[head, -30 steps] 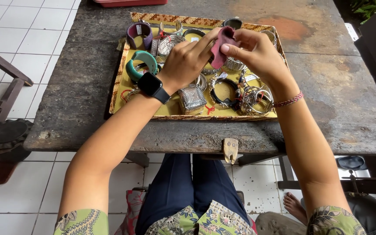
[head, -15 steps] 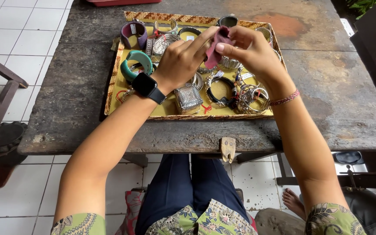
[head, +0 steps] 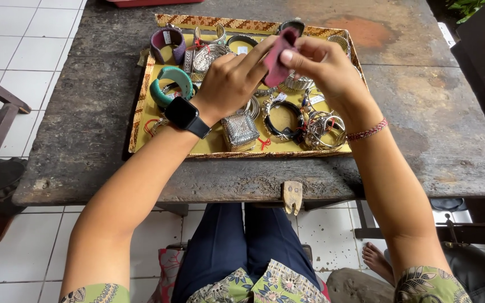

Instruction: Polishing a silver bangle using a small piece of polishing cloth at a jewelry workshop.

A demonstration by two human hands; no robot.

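Both hands have lifted the pink cuff [head: 279, 56] slightly higher: left hand [head: 232, 84] and right hand [head: 324, 70] pinch it together above the yellow tray [head: 209, 147], at 12 o'clock. Other bangles lie unhandled; teal bangle [head: 170, 84] at 9 o'clock.

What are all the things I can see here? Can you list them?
pink cloth: one, pink, pinched between both hands above the tray
tray: one, yellow with woven rim, on the table
bangles and bracelets: many, mostly silver, in the tray
green bangle: one, tray's left side
purple cuff: one, tray's back left corner
silver box: one, tray's front edge
table: one, dark worn wood
floor tiles: white, left of the table
left hand: black watch on wrist
right hand: red thread bracelet on wrist
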